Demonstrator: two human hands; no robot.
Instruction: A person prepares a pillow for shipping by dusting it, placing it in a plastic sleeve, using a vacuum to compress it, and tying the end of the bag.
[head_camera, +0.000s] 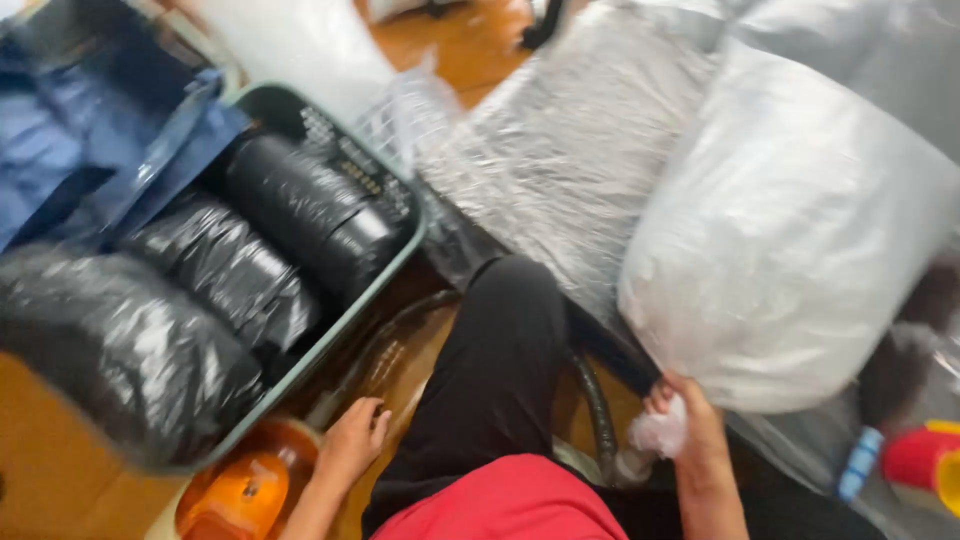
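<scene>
My right hand (692, 432) grips the bunched bottom corner of a large white plastic bag (790, 230), stuffed full, which leans at the right. My left hand (352, 438) rests on the wooden floor with fingers curled and holds nothing; it lies beside an orange round object (240, 492) and just below a green crate (330, 335). My leg in black trousers (495, 370) stretches between the two hands, with a red garment (510, 505) at the bottom.
The green crate holds several rolls wrapped in shiny black plastic (200, 280). Blue sheeting (70, 130) lies at the top left. A silvery stuffed bag (570, 140) sits behind the white one. A dark hose (598, 410) curves by my leg. A red object (915, 455) lies at the right edge.
</scene>
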